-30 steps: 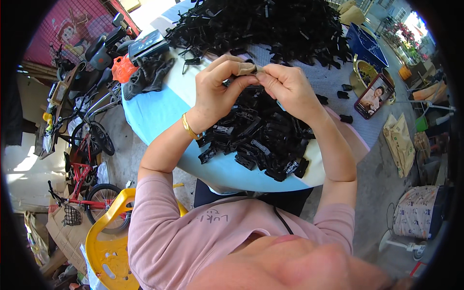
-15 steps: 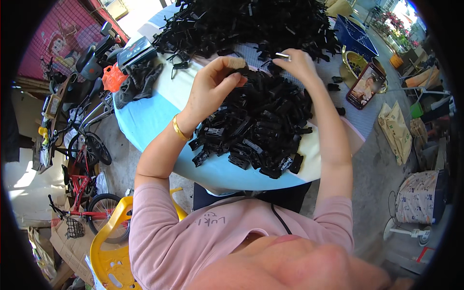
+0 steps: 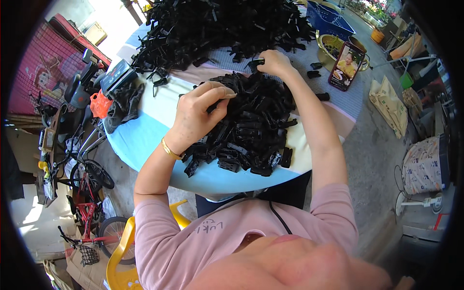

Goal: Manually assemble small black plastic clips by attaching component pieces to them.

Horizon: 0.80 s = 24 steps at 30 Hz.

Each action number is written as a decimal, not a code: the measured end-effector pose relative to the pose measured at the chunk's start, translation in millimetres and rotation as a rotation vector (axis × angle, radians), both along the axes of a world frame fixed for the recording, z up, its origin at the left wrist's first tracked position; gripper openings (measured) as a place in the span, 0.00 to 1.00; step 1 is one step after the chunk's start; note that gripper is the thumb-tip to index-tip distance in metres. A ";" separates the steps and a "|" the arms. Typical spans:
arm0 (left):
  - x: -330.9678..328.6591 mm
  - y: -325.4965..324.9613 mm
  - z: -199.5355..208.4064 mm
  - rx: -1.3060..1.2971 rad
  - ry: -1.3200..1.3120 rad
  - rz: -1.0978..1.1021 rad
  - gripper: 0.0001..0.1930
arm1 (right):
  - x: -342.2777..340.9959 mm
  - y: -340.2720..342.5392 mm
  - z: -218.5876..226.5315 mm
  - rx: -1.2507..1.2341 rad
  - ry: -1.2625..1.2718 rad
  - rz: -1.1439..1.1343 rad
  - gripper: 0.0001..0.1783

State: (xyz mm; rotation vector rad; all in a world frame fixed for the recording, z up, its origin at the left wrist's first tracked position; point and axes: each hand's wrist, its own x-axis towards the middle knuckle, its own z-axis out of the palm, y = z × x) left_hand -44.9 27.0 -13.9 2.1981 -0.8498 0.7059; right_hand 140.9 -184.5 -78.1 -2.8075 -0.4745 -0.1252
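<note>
A near pile of small black plastic parts (image 3: 246,140) lies on the table in front of me, and a larger heap of black parts (image 3: 217,29) covers the far side. Over the near pile's left edge is my left hand (image 3: 198,113), closed with thumb and fingertips together; anything pinched there is too small to make out. Between the two piles, my right hand (image 3: 276,64) grips a small slim object with a pale, shiny end (image 3: 261,61); its kind cannot be told. A dark part touches or lies just beside that end.
A striped cloth (image 3: 130,145) covers the round table. On the right stand a phone (image 3: 347,66), a gold-coloured bowl (image 3: 328,54) and a blue basket (image 3: 331,20). A dark box (image 3: 118,76), dark cloth (image 3: 124,107) and red bag (image 3: 100,104) are left. A yellow chair (image 3: 123,261) stands beside me.
My left hand has come down and nearer over the near pile, its fingers still together. My right hand has turned and lowered its slim object toward the dark parts. The whole view has shifted slightly.
</note>
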 end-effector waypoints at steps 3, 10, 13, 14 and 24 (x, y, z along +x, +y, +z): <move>-1.5 0.2 3.6 0.045 0.074 -0.003 0.13 | -8.9 2.7 12.2 0.129 -0.155 -0.006 0.18; 17.1 20.9 -10.4 -0.505 0.368 -0.219 0.21 | -63.8 29.6 68.4 0.722 -0.510 0.480 0.17; 20.5 29.4 -5.7 -0.794 0.534 -0.297 0.32 | -85.6 42.6 77.7 0.565 -0.804 0.770 0.16; 18.4 30.5 -2.0 -0.825 0.652 -0.433 0.36 | -94.8 44.4 80.3 0.496 -0.828 0.818 0.16; 20.2 48.1 3.5 -0.678 0.902 -0.741 0.44 | -125.5 55.7 83.3 0.511 -0.819 0.999 0.13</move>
